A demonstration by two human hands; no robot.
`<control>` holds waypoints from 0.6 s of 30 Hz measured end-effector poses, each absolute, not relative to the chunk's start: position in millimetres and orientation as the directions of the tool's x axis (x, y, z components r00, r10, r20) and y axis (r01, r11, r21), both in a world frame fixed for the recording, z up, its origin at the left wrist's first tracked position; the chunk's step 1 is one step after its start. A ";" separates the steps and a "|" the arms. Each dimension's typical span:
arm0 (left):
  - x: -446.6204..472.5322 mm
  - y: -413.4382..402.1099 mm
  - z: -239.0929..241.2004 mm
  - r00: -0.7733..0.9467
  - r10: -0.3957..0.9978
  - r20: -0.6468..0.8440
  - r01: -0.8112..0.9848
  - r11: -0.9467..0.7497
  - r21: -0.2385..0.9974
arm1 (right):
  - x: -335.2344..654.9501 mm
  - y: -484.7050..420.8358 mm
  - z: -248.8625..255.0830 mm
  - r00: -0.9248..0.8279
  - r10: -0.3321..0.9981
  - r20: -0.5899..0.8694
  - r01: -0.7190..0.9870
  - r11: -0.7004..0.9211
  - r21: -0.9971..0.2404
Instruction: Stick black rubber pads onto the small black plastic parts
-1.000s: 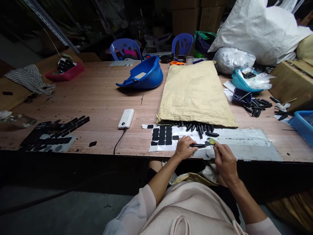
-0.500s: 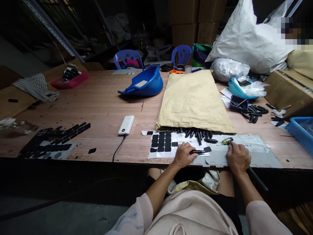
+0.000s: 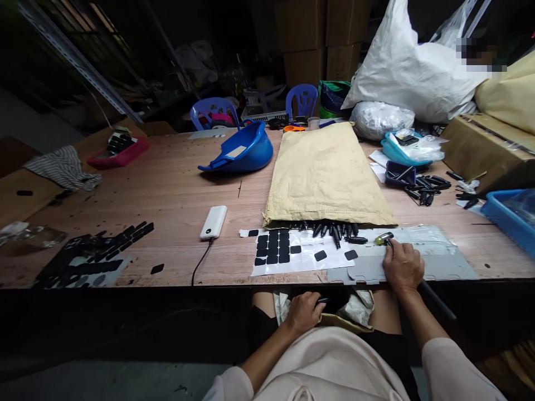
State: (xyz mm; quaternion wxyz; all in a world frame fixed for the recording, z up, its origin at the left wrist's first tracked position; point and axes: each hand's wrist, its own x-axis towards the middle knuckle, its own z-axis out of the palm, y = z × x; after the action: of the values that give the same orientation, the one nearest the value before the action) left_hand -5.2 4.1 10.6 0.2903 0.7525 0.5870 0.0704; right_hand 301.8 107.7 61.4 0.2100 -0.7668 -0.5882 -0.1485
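Note:
My left hand (image 3: 304, 313) is below the table's edge, over my lap, its fingers curled round a small black pen-like piece (image 3: 321, 301) above a yellowish bag (image 3: 338, 319). My right hand (image 3: 402, 267) rests closed on a grey sheet (image 3: 438, 262) on the table, its fingertips beside a small yellow-green and black tool (image 3: 383, 239); what it grips is unclear. A white backing sheet (image 3: 301, 260) carries several black pads (image 3: 273, 248). A row of black pen-like pieces (image 3: 334, 229) lies at the mouth of a tan sack (image 3: 326, 172).
A white power bank (image 3: 213, 221) with its cable lies left of the sheet. A blue tub (image 3: 242, 150), red tray (image 3: 121, 149), blue trays (image 3: 507, 214) and more black parts (image 3: 422, 186) stand around. Black pads (image 3: 92, 248) cover the left. Another person is partly visible at far right.
My left hand has left the table with the black piece and dropped to my lap. My right hand has moved right and come to rest beside the yellow-green tool.

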 end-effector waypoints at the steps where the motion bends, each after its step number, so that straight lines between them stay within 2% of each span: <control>1: -4.8 4.9 11.7 0.242 0.906 -0.347 0.892 -0.067 0.446 | 301.4 107.6 61.6 0.266 0.838 0.476 0.964 -0.222 -0.146; 2: -4.4 5.7 14.5 0.188 0.883 -0.430 0.926 -0.013 0.378 | 301.0 107.6 61.9 0.266 0.837 0.478 0.964 -0.225 -0.144; 4: -3.2 5.8 24.6 0.128 0.853 -0.506 0.952 0.037 0.304 | 300.6 107.4 62.2 0.266 0.834 0.483 0.964 -0.228 -0.137; 6: -1.0 4.6 40.1 0.162 0.857 -0.489 0.936 0.023 0.351 | 300.4 107.2 62.2 0.261 0.834 0.486 0.965 -0.228 -0.128; 10: 13.8 17.6 80.2 0.335 0.892 -0.303 0.752 -0.060 0.657 | 300.9 107.1 61.4 0.251 0.837 0.486 0.968 -0.224 -0.115; 12: 26.9 41.5 98.8 0.290 0.945 -0.154 0.669 -0.085 0.739 | 301.0 107.3 60.8 0.252 0.836 0.487 0.968 -0.224 -0.116; 14: 41.2 75.6 112.5 0.143 0.989 -0.021 0.674 -0.082 0.734 | 300.7 107.5 60.6 0.255 0.836 0.487 0.967 -0.224 -0.121; 18: 64.9 141.5 123.2 -0.062 0.998 -0.033 0.763 0.069 0.643 | 299.1 107.6 60.9 0.262 0.834 0.486 0.965 -0.229 -0.129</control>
State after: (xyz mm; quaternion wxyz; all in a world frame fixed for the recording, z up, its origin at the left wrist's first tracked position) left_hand 64.9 141.5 123.2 0.2455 0.6391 0.6886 0.2389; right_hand 299.1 107.6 60.9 0.2056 -0.7674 -0.5860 -0.1594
